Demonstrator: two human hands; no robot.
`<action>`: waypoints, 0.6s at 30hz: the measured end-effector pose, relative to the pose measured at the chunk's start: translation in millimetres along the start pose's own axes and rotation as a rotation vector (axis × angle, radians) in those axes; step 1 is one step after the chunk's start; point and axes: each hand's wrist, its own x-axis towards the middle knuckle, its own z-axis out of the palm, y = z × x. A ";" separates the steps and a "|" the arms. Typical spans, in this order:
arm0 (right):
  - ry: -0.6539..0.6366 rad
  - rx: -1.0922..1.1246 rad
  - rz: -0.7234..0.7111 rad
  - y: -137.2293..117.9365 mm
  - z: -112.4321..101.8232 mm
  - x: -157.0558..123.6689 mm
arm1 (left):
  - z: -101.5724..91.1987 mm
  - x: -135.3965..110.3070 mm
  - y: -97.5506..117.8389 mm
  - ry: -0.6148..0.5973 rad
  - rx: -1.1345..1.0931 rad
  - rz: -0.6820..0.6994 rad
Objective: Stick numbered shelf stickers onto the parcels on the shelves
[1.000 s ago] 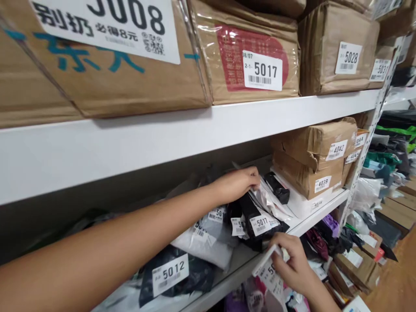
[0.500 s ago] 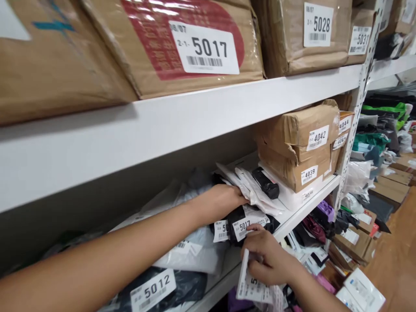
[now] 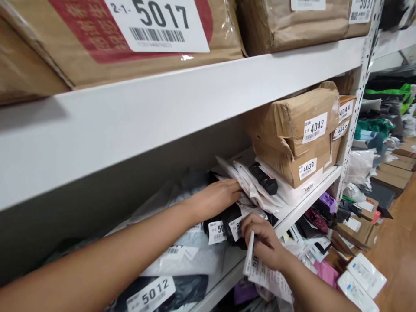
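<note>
White packets (image 3: 255,184) are touched by the left hand (image 3: 222,197); printed labels (image 3: 268,275) are gripped in the right hand (image 3: 263,240) beside black parcels (image 3: 229,212). Cardboard boxes (image 3: 292,141) marked 4042 and 4039 are stacked on the shelf (image 3: 307,204).

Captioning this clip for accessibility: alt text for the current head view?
A person's left hand touches pale packets on a cluttered white shelf, while the right hand holds printed paper in front of a black package. Beyond them stand two stacked cardboard boxes labelled 4042 and 4039; a box labelled 5017 sits on the shelf above.
</note>
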 end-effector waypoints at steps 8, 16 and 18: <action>0.185 -0.072 0.152 17.2 6.5 -7.7 | -23.7 -25.3 9.3 -0.178 -0.123 0.012; 0.225 0.093 0.256 3.8 2.5 2.6 | -17.8 -30.3 4.8 -0.080 -0.232 0.035; 0.213 0.001 0.257 -1.1 3.0 5.9 | -13.1 -28.1 5.7 -0.036 -0.273 -0.035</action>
